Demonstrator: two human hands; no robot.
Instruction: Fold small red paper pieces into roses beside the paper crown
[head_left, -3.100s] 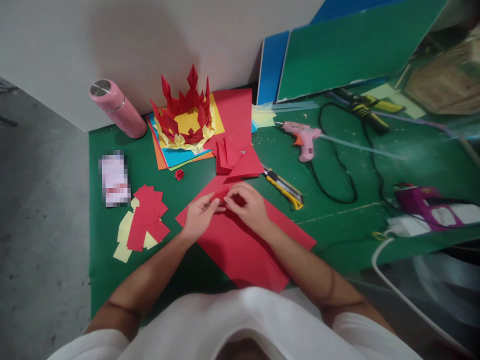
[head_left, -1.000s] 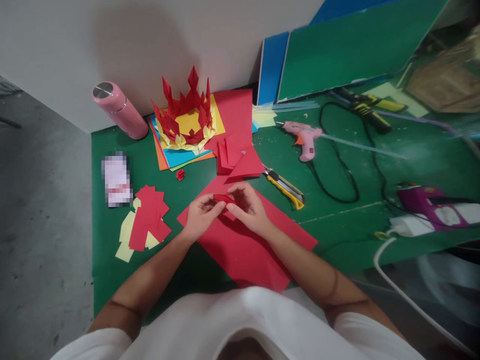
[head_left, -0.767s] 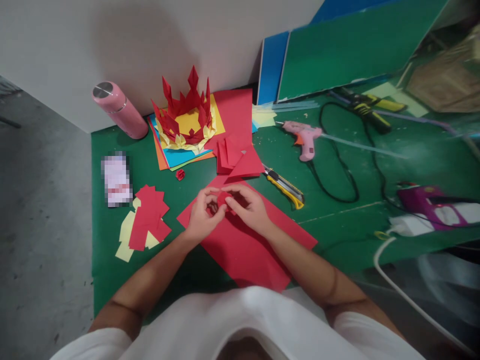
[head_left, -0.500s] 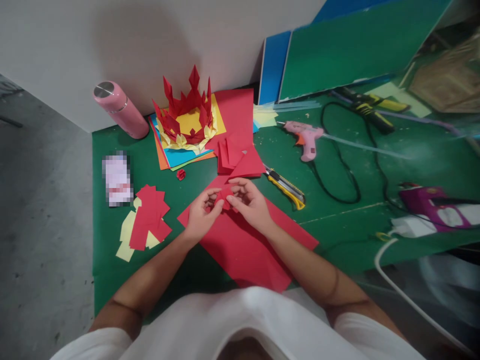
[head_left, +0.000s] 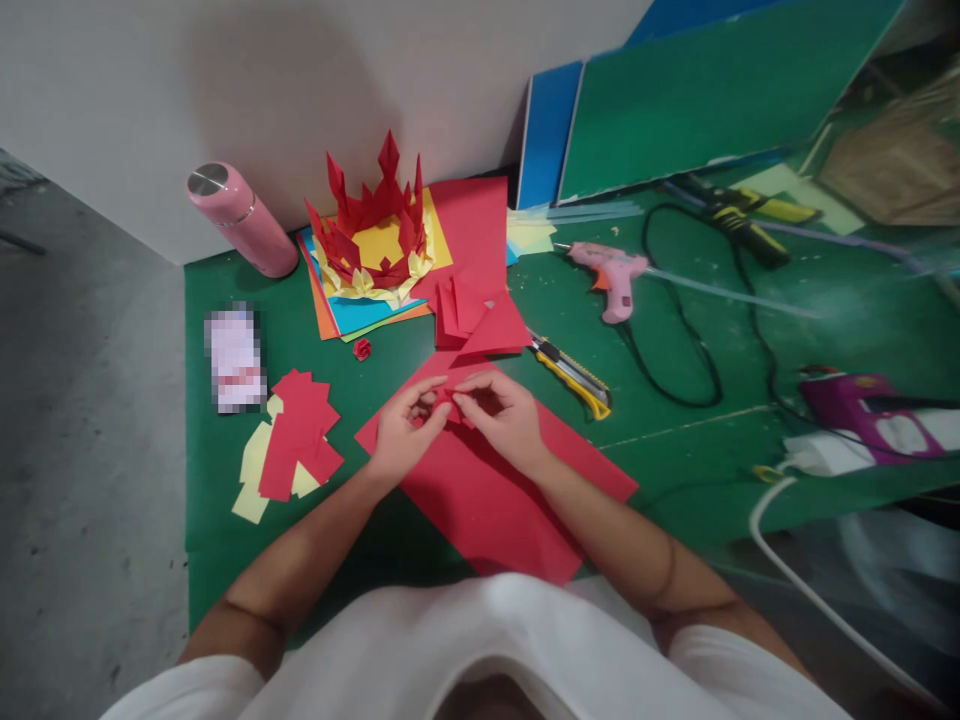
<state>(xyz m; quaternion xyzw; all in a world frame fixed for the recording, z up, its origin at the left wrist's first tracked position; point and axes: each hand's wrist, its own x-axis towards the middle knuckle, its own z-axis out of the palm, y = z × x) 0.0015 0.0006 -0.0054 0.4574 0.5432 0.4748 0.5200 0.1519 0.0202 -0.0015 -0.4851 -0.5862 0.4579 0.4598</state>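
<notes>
While the head cam looks down on a green tabletop (head_left: 675, 450), both hands meet over a lg red sheet (head_left: 495, 490) lying askew in front of the person. L hand (head_left: 403, 436) has its thumb & index closed on a small folded red piece (head_left: 448, 408); R hand (head_left: 504, 428) pinches same piece from the other side, fingers (head_left: 486, 381) curled w/ only a narrow gap. Piece sits btwn the two sets of fingertips, partly hidden; can't tell if it touches the sheet below.

Just past the hands: folded red papers (head_left: 480, 325), w/ a yellow-handled utility knife (head_left: 574, 380) beside them. Up L of those, a red spiked paper crown (head_left: 344, 247) w/ pale yellow trim, on a stack of coloured sheets (head_left: 367, 316). Sm. red paper rose (head_left: 362, 349) near it; red & yellow cutouts (head_left: 298, 430) overlap nr L forearm.

Labels etc.: pale phone-like slab (head_left: 236, 360) at far L is pixelated, reddish band on it, text unreadable. Purple-and-white item (head_left: 847, 400) at R has a white patch, too blurred to read. Pink glue gun (head_left: 615, 275) shows a sm. dark mark on its grip, illegible. Pink flask (head_left: 251, 232) stands back L, silver lid
</notes>
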